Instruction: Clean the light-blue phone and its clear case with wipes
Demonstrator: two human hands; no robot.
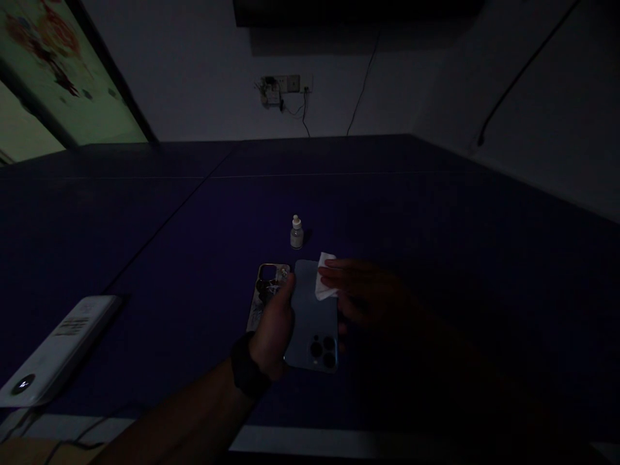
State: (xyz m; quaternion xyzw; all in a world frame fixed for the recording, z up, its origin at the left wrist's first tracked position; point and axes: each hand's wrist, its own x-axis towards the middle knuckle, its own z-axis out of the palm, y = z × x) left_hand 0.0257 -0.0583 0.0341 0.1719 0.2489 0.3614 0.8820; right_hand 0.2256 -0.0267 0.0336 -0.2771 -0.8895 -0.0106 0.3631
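Note:
In dim light, my left hand point(274, 332) grips a blue smartphone point(310, 316) with its back facing me and the camera lenses at the lower right. The thumb lies along the phone's left edge. My right hand point(365, 287) pinches a folded white wipe point(325, 278) and presses it on the phone's back near the upper right edge. Partly behind my left hand lies a patterned phone case point(267, 292) with a cutout at its top. A small clear bottle point(297, 234) with a white dropper cap stands upright beyond the phone.
A white box-like device point(62, 345) with a round dark badge lies at the left on the dark blue tabletop point(184, 258). Cables point(80, 439) run along the near left edge. Wall sockets point(285, 85) with plugs are on the far wall point(194, 77).

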